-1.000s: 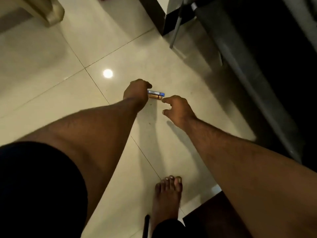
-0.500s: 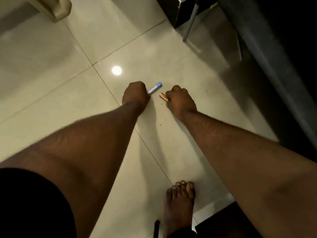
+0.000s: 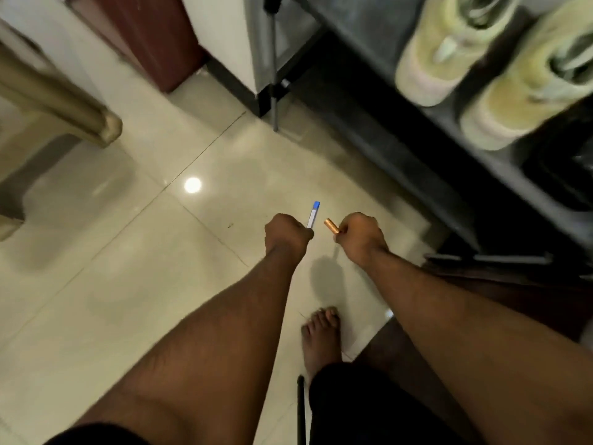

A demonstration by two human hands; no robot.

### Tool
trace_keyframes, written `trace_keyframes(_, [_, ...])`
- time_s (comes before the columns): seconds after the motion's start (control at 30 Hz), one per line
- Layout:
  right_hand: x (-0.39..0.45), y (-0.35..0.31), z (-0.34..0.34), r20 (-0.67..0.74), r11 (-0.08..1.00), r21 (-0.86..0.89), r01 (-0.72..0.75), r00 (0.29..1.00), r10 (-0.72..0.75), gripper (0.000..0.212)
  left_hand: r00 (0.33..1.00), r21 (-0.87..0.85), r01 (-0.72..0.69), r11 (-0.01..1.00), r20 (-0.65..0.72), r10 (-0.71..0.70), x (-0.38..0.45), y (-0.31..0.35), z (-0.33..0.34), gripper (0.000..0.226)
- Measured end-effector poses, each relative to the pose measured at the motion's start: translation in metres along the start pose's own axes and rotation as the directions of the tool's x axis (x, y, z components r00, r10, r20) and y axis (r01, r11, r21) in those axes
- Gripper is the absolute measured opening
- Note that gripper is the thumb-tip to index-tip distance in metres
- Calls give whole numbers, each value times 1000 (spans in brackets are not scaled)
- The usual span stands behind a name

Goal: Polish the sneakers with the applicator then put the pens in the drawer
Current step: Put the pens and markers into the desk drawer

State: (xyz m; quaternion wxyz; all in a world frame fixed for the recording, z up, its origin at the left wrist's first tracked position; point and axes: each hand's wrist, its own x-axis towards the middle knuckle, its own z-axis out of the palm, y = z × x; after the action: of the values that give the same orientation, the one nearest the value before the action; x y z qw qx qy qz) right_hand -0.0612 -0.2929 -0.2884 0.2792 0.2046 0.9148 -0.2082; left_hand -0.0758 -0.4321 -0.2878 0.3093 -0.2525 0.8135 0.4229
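A person bends over a glossy tiled floor [image 3: 96, 252], each fist curled round one pen, two pens in all. The left hand [image 3: 285, 236] grips a white pen with a blue cap [image 3: 313, 214], its long axis pointing up and away. The right hand [image 3: 362, 236] pinches a copper-coloured pen [image 3: 331, 226], angled toward the left. Two pale sneakers [image 3: 449, 49] sit on a dark shelf [image 3: 417, 162] to the right. No drawer is visible.
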Motion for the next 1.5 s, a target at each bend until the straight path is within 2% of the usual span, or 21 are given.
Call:
trace_keyframes(0.1, [-65, 4, -58, -91, 984, 164, -69, 992, 84, 14, 986, 53, -131, 990, 106, 125, -61, 44, -8, 18])
trace_keyframes(0.17, [-110, 10, -90, -179, 959, 271, -87, 974, 139, 8, 969, 55, -218, 975, 130, 209, -100, 70, -18, 18])
trace_keyframes(0.27, [-190, 26, -128, -320, 891, 445, -84, 915, 246, 8, 927, 9, -343, 939, 165, 337, -160, 99, -29, 19])
trace_keyframes(0.4, [-288, 62, -145, -377, 760, 643, -92, 826, 419, 14, 847, -8, -487, 873, 239, 475, -248, 128, -21, 30])
trace_keyframes(0.47, [-327, 85, -142, -360, 669, 734, -119, 767, 531, 20, 810, 33, -545, 838, 279, 516, -298, 134, -6, 33])
trace_keyframes(0.57, [-376, 126, -134, -269, 488, 862, -140, 688, 674, 20, 764, 109, -610, 785, 341, 547, -367, 124, 31, 26])
trace_keyframes(0.67, [-400, 161, -124, -170, 334, 931, -148, 634, 755, 15, 774, 171, -595, 786, 385, 502, -402, 98, 72, 29])
trace_keyframes(0.77, [-397, 196, -114, -102, 254, 953, -165, 613, 784, 14, 788, 229, -579, 783, 406, 464, -414, 73, 115, 25])
trace_keyframes(0.97, [-346, 274, -100, -6, 141, 972, -186, 585, 811, 10, 855, 314, -499, 808, 331, 399, -394, 54, 205, 14])
trace_keyframes(1.17, [-269, 331, -81, 75, 85, 971, -224, 620, 781, 10, 903, 398, -422, 815, 265, 338, -332, 60, 290, 10])
trace_keyframes(1.3, [-230, 352, -80, 94, 80, 969, -235, 646, 758, 9, 910, 416, -408, 812, 257, 326, -302, 65, 329, 8])
trace_keyframes(1.4, [-204, 359, -76, 63, 82, 976, -202, 620, 782, 13, 905, 420, -421, 804, 251, 343, -286, 72, 350, 15])
trace_keyframes(1.5, [-184, 363, -69, 76, 35, 984, -172, 596, 799, 23, 893, 396, -448, 802, 249, 376, -273, 75, 364, 16])
